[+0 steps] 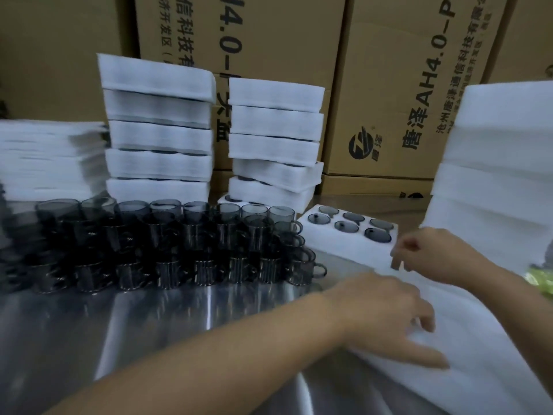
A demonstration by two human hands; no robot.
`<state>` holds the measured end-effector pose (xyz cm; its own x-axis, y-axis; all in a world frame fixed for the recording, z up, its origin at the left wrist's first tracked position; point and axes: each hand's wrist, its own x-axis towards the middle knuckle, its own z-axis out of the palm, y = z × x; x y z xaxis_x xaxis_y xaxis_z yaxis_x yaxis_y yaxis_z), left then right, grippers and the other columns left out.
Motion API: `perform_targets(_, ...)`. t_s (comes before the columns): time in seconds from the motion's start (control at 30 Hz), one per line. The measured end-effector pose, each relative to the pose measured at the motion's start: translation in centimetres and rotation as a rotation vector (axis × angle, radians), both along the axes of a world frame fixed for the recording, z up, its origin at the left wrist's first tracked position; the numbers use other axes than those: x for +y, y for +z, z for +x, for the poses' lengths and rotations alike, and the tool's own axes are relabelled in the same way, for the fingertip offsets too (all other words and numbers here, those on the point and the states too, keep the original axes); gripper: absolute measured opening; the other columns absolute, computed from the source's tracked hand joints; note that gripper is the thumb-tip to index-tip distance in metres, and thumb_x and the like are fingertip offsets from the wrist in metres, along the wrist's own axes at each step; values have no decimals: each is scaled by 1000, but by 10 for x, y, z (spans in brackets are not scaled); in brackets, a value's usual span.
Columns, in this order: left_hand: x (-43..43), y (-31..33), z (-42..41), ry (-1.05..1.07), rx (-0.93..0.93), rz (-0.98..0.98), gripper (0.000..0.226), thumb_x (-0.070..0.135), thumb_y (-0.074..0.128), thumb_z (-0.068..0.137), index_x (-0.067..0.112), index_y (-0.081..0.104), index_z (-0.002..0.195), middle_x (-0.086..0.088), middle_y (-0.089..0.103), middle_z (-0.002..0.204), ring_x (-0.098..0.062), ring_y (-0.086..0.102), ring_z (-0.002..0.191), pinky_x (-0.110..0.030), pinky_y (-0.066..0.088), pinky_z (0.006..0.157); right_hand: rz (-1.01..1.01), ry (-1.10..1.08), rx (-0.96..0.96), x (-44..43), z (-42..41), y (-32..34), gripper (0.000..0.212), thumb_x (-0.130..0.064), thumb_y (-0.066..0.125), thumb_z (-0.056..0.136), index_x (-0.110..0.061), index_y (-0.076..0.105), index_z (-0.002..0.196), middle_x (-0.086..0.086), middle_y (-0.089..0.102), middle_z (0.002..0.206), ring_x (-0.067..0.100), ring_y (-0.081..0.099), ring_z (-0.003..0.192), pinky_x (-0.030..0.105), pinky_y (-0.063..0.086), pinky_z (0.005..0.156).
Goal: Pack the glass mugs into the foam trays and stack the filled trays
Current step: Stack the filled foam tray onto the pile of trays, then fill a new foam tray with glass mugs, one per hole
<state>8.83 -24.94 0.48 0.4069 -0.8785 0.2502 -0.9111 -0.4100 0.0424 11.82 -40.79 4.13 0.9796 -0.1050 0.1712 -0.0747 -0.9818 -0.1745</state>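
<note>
Several dark smoky glass mugs (pixel 167 244) stand in rows on the steel table (pixel 143 330), left of centre. Just right of them lies a white foam tray (pixel 323 244) with mugs sunk in its six holes. A flat white foam piece (pixel 478 339) lies in front of that tray at the lower right. My left hand (pixel 389 319) rests on its near edge with fingers spread. My right hand (pixel 431 253) is at its far edge, fingers curled down and pinching the foam; motion blur hides the exact grip.
Two stacks of filled foam trays (pixel 158 136) (pixel 275 139) stand behind the mugs. A pile of thin foam sheets (pixel 45 157) is at far left, and a tall foam stack (pixel 493 163) at right. Cardboard boxes (pixel 389 70) wall off the back. Something green (pixel 541 280) shows at the right edge.
</note>
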Motion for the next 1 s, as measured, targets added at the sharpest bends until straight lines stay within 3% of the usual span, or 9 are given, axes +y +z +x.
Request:
perform_targets(0.1, 12, -11, -21, 75, -166, 91, 46, 50, 58, 88, 27, 52, 128, -1, 61, 120, -24, 56, 111, -35, 40, 80, 22, 22, 13, 16, -16, -1, 19, -27, 53, 92, -26, 67, 78, -4, 68, 84, 17, 61, 80, 36, 53, 78)
perform_targets(0.27, 59, -12, -59, 76, -187, 103, 42, 46, 53, 92, 23, 52, 127, -9, 65, 110, -31, 57, 102, -36, 34, 70, 89, 129, 13, 50, -35, 0, 21, -33, 54, 91, -30, 65, 73, -12, 67, 63, 5, 60, 46, 22, 47, 54)
perform_targets(0.37, 102, -6, -83, 113, -120, 114, 33, 43, 49, 94, 24, 55, 120, -8, 66, 99, -29, 56, 87, -32, 26, 63, 126, 234, 42, 80, -45, -6, 23, -35, 54, 91, -28, 65, 73, -12, 68, 65, 3, 56, 41, 17, 40, 47)
perform_targets(0.47, 145, -5, -102, 233, -122, 206, 23, 42, 39, 95, 33, 52, 112, -3, 60, 90, -17, 39, 67, -30, 23, 59, 185, 336, 70, 110, -52, -14, 21, -33, 54, 91, -30, 64, 73, -11, 69, 66, 2, 54, 41, 16, 39, 47)
perform_targets(0.57, 183, 0, -108, 361, -56, 242, 31, 50, 40, 91, 35, 51, 116, -2, 59, 86, -13, 33, 56, -31, 30, 60, 212, 451, 84, 137, -55, -20, 18, -34, 56, 89, -33, 64, 73, -16, 68, 67, -3, 58, 49, 12, 41, 53)
perform_targets(0.63, 204, 6, -105, 439, -28, 286, 43, 59, 45, 86, 42, 46, 125, 2, 65, 96, -15, 50, 73, -29, 38, 71, 200, 523, 67, 151, -54, -24, 15, -38, 59, 88, -39, 63, 74, -23, 65, 70, -12, 57, 62, 8, 38, 55)
perform_targets(0.7, 218, 10, -101, 540, -2, 314, 53, 67, 49, 82, 48, 42, 130, 8, 64, 100, -13, 57, 90, -27, 34, 73, 211, 584, 52, 162, -51, -28, 8, -42, 59, 88, -44, 63, 81, -27, 62, 78, -15, 54, 72, 11, 38, 62)
perform_targets(0.87, 227, 22, -84, 654, 38, 215, 75, 92, 23, 63, 51, 54, 118, 20, 52, 64, 8, 42, 58, -16, 31, 57, 342, 705, 29, 183, -36, -49, 10, -35, 60, 91, -38, 66, 97, -23, 65, 98, -11, 57, 89, 10, 44, 78)
perform_targets(1.0, 228, 21, -45, 701, -68, 11, 57, 73, 23, 81, 45, 59, 115, 21, 54, 90, 2, 47, 76, -22, 35, 62, 371, 721, -46, 193, -23, -62, 13, -31, 58, 93, -31, 69, 100, -20, 61, 105, -2, 57, 99, 21, 44, 85)
